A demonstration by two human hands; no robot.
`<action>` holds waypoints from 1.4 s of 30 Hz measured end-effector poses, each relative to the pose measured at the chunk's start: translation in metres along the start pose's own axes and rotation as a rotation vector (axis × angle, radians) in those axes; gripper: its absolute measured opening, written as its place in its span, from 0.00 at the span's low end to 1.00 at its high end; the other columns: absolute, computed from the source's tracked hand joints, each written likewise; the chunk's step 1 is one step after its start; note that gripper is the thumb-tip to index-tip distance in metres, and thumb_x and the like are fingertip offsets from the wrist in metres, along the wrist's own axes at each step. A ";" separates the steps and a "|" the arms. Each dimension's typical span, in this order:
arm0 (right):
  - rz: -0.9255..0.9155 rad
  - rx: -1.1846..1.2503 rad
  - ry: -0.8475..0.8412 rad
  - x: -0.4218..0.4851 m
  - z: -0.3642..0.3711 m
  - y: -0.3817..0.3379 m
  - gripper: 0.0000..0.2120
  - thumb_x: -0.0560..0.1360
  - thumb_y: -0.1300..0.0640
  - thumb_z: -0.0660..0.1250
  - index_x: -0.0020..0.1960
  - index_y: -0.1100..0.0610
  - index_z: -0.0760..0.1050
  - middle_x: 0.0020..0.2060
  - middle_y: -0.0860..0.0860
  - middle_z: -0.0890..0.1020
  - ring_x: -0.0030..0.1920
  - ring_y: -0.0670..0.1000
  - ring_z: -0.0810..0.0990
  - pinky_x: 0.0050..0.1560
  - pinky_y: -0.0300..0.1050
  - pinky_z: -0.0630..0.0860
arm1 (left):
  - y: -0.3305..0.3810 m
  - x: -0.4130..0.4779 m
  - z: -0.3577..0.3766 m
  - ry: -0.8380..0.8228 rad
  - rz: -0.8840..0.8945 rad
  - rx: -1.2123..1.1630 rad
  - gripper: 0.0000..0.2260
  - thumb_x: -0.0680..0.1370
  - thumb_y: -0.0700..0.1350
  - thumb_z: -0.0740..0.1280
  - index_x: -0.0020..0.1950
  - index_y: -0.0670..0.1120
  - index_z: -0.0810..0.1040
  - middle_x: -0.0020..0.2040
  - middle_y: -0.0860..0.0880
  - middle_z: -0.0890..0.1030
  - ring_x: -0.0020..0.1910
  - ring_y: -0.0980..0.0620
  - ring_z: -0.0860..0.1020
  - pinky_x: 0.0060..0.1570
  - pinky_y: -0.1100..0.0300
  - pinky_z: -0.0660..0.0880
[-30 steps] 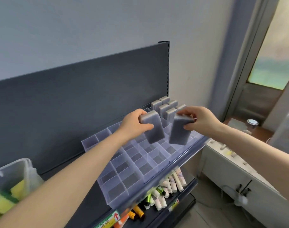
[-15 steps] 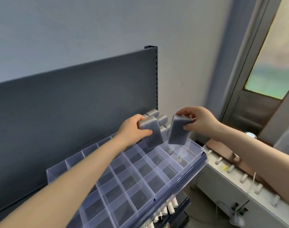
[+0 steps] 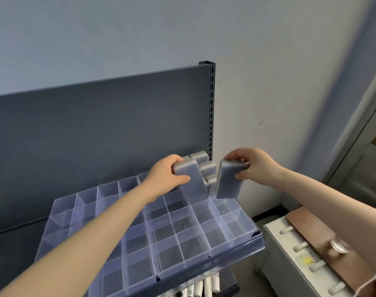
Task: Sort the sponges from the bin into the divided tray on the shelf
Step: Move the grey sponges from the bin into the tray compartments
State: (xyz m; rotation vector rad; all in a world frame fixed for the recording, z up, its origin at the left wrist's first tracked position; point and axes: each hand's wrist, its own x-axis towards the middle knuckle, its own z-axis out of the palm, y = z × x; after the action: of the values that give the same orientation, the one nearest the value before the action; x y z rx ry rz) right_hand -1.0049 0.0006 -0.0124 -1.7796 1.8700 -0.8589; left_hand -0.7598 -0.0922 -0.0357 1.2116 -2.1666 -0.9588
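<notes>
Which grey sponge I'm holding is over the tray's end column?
The grey rectangular sponge in your right hand: it hangs above the clear divided tray's rightmost column; your left hand's sponge is one column in.

**Two sponges held over a divided tray**

The left hand (image 3: pixel 165 179) grips the upper end of a grey sponge (image 3: pixel 192 185), thumb across its front face; the sponge tilts, and its lower end meets the back rows of the clear divided tray (image 3: pixel 238 232). The right hand (image 3: pixel 254 166) pinches a second sponge (image 3: pixel 228 182) by its top, nearly upright, just above the tray's right rear corner. Between the two, further sponges (image 3: pixel 207 168) stand on end in the rearmost compartments. The tray rests on a dark shelf (image 3: pixel 206 261) with a dark back panel (image 3: pixel 97 136). A pale cabinet (image 3: pixel 289 269) stands to the right.
</notes>
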 end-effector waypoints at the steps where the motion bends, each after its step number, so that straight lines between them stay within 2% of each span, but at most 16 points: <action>1: -0.016 0.014 -0.018 0.002 -0.001 0.006 0.24 0.62 0.71 0.70 0.51 0.47 0.78 0.46 0.44 0.81 0.46 0.44 0.77 0.42 0.31 0.71 | 0.001 -0.002 0.004 0.015 -0.016 0.000 0.14 0.69 0.44 0.74 0.51 0.53 0.75 0.44 0.53 0.80 0.40 0.53 0.78 0.37 0.61 0.74; 6: -0.111 0.057 -0.124 0.010 -0.001 0.025 0.24 0.62 0.73 0.69 0.50 0.48 0.78 0.45 0.44 0.81 0.43 0.40 0.77 0.39 0.26 0.71 | 0.006 -0.015 0.019 0.100 -0.112 -0.021 0.16 0.69 0.42 0.73 0.55 0.52 0.75 0.47 0.52 0.80 0.46 0.50 0.79 0.44 0.52 0.79; 12: -0.154 0.112 -0.190 0.015 0.004 0.038 0.24 0.63 0.73 0.68 0.50 0.48 0.78 0.45 0.45 0.81 0.45 0.45 0.78 0.41 0.32 0.72 | 0.018 -0.028 0.034 0.117 -0.174 0.001 0.15 0.70 0.41 0.73 0.52 0.54 0.74 0.46 0.54 0.80 0.44 0.54 0.79 0.39 0.60 0.76; 20: -0.167 0.077 -0.197 0.015 0.012 0.053 0.24 0.63 0.73 0.68 0.55 0.55 0.79 0.49 0.48 0.81 0.49 0.49 0.79 0.49 0.38 0.72 | 0.008 -0.034 0.057 0.086 -0.232 -0.024 0.18 0.72 0.40 0.72 0.58 0.53 0.73 0.51 0.52 0.79 0.48 0.53 0.78 0.44 0.57 0.78; 23: -0.151 0.053 -0.198 0.012 0.014 0.057 0.24 0.63 0.73 0.68 0.55 0.54 0.78 0.48 0.46 0.80 0.48 0.47 0.77 0.46 0.32 0.70 | 0.005 -0.032 0.063 0.088 -0.219 -0.004 0.17 0.72 0.40 0.72 0.57 0.53 0.73 0.50 0.53 0.79 0.49 0.52 0.78 0.49 0.54 0.78; 25: -0.151 0.017 -0.204 0.011 0.016 0.059 0.24 0.64 0.73 0.68 0.56 0.54 0.78 0.49 0.45 0.80 0.48 0.45 0.76 0.44 0.24 0.67 | 0.003 -0.030 0.066 0.082 -0.193 0.033 0.16 0.72 0.40 0.72 0.55 0.54 0.73 0.48 0.55 0.79 0.47 0.52 0.78 0.47 0.56 0.78; 27: -0.149 -0.005 -0.201 0.010 0.018 0.060 0.24 0.64 0.72 0.68 0.56 0.53 0.78 0.49 0.43 0.79 0.48 0.43 0.75 0.43 0.21 0.66 | 0.002 -0.030 0.067 0.062 -0.175 0.076 0.16 0.72 0.41 0.72 0.56 0.53 0.73 0.50 0.54 0.78 0.48 0.52 0.78 0.47 0.56 0.77; 29: -0.147 -0.016 -0.194 0.010 0.020 0.060 0.25 0.64 0.72 0.68 0.56 0.52 0.78 0.49 0.43 0.80 0.49 0.43 0.76 0.44 0.23 0.66 | 0.001 -0.029 0.069 0.044 -0.165 0.123 0.18 0.72 0.42 0.72 0.60 0.51 0.73 0.54 0.52 0.78 0.50 0.50 0.77 0.51 0.54 0.76; 34: -0.165 -0.065 -0.204 0.009 0.030 0.057 0.25 0.65 0.72 0.66 0.57 0.52 0.78 0.53 0.45 0.81 0.53 0.46 0.77 0.53 0.35 0.71 | -0.003 -0.026 0.072 0.042 -0.111 0.216 0.21 0.72 0.45 0.72 0.64 0.51 0.72 0.58 0.52 0.76 0.49 0.53 0.74 0.48 0.61 0.70; 36: -0.166 -0.122 -0.204 0.009 0.033 0.056 0.25 0.66 0.71 0.65 0.58 0.51 0.77 0.56 0.47 0.80 0.56 0.48 0.77 0.55 0.38 0.72 | -0.004 -0.025 0.073 0.046 -0.089 0.262 0.22 0.73 0.45 0.71 0.65 0.51 0.72 0.61 0.52 0.75 0.54 0.52 0.74 0.50 0.61 0.70; 38: -0.178 -0.198 -0.188 0.009 0.034 0.056 0.25 0.66 0.70 0.64 0.60 0.51 0.77 0.58 0.47 0.79 0.57 0.50 0.76 0.54 0.38 0.71 | -0.006 -0.024 0.075 0.046 -0.064 0.325 0.23 0.74 0.46 0.70 0.68 0.51 0.71 0.62 0.52 0.74 0.58 0.50 0.74 0.53 0.60 0.70; 42: -0.199 -0.301 -0.185 0.007 0.040 0.053 0.26 0.67 0.68 0.62 0.62 0.49 0.76 0.58 0.47 0.77 0.56 0.51 0.76 0.52 0.40 0.72 | -0.005 -0.027 0.082 0.051 -0.018 0.432 0.24 0.75 0.46 0.68 0.71 0.53 0.68 0.64 0.53 0.70 0.57 0.49 0.74 0.50 0.57 0.73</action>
State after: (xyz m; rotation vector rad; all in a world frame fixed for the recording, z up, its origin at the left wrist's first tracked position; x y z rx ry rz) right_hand -1.0169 -0.0127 -0.0765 -2.1739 1.7975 -0.4729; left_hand -0.7993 -0.0425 -0.0942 1.4288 -2.3994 -0.4681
